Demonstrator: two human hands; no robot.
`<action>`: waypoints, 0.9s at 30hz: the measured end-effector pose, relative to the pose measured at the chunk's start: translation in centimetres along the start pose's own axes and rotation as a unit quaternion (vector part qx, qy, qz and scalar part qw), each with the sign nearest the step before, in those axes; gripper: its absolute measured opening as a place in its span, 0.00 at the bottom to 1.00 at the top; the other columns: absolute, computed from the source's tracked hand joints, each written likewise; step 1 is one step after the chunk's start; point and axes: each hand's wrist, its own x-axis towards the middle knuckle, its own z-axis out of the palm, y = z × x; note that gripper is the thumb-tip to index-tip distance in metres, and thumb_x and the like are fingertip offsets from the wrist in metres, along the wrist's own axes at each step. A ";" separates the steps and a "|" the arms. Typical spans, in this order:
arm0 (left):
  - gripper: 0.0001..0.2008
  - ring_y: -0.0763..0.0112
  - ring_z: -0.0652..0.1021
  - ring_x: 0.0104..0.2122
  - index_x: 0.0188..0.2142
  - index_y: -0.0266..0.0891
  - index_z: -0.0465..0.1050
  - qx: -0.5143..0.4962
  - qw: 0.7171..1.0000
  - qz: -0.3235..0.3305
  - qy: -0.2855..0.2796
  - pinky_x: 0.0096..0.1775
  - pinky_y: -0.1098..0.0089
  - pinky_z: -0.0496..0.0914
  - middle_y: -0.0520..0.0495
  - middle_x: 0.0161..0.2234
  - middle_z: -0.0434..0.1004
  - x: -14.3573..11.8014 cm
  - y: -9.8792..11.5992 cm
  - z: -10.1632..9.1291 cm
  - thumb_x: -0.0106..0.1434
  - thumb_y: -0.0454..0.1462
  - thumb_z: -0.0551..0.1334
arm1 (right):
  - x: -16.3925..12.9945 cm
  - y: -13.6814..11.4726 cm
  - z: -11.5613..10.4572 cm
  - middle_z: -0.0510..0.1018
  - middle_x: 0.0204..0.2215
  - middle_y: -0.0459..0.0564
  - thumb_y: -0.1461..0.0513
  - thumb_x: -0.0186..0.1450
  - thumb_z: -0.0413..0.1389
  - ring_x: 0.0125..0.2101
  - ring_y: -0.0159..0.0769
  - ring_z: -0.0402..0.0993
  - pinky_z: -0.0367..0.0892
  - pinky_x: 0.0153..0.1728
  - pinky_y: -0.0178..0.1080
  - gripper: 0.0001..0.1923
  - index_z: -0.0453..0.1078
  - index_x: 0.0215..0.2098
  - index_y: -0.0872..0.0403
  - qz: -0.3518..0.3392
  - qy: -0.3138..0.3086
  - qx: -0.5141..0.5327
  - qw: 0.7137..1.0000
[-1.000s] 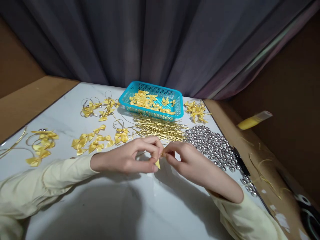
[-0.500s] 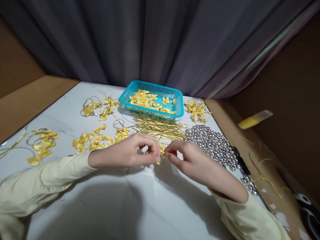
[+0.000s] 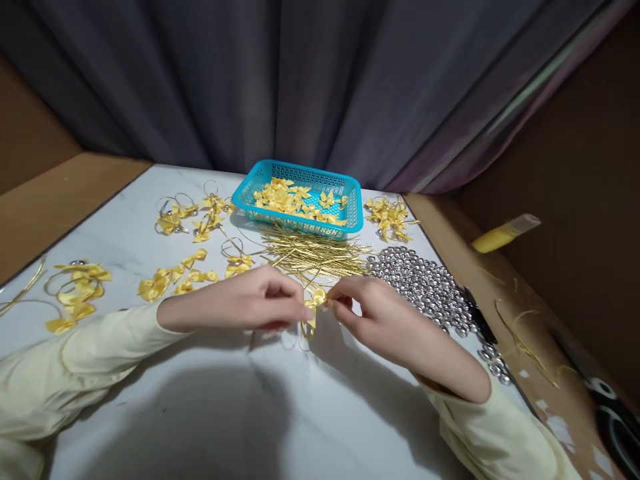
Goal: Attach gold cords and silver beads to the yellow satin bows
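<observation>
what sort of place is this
Probably a small craft workspace, perhaps at home: a white marbled table holds a blue perforated plastic basket of yellow satin bows and a heap of shiny silver beads, with long dark fabric curtains hanging behind.

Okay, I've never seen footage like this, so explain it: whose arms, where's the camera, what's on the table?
There's no machine here, just a person's bare left hand and right hand. The camera sits on that person's head, looking forward and down. Both hands seem to pinch a small yellow bow between them. On the white tabletop lie gold strips, a heap of shiny silver pieces and groups of yellow bows. A blue basket towards the back holds more.
</observation>
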 end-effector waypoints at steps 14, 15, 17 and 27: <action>0.13 0.78 0.67 0.15 0.30 0.37 0.76 0.146 0.983 -0.006 -0.111 0.19 0.79 0.60 0.53 0.14 0.66 -1.9 1.8 -1.8 0.61 0.43 0.58 | 0.6 0.6 0.4 0.75 0.26 0.48 0.67 0.60 0.48 0.26 0.29 0.65 0.54 0.27 0.33 0.10 0.72 0.28 0.57 0.014 -0.021 -0.005 1.000; 0.14 0.79 0.64 0.12 0.31 0.38 0.76 0.152 0.983 -0.037 -0.094 0.16 0.80 0.57 0.55 0.12 0.63 -1.9 1.7 -1.8 0.61 0.44 0.57 | 0.5 0.5 0.3 0.75 0.25 0.48 0.67 0.60 0.48 0.25 0.29 0.65 0.54 0.27 0.33 0.10 0.71 0.28 0.57 0.011 -0.021 -0.008 1.000; 0.15 0.81 0.59 0.09 0.33 0.39 0.75 0.159 0.983 -0.078 -0.056 0.12 0.80 0.52 0.58 0.11 0.58 -1.8 1.5 -1.5 0.61 0.47 0.56 | 0.4 0.4 0.4 0.74 0.24 0.48 0.68 0.60 0.47 0.25 0.29 0.64 0.53 0.27 0.33 0.10 0.70 0.26 0.57 0.004 -0.017 -0.019 1.000; 0.22 0.75 0.71 0.16 0.22 0.39 0.77 0.152 0.977 0.122 -0.087 0.20 0.77 0.66 0.46 0.19 0.74 -3.3 2.3 -3.8 0.59 0.51 0.56 | 0.9 1.2 0.5 0.72 0.23 0.48 0.68 0.58 0.47 0.24 0.28 0.62 0.51 0.26 0.33 0.10 0.67 0.23 0.57 0.023 -0.015 -0.029 0.999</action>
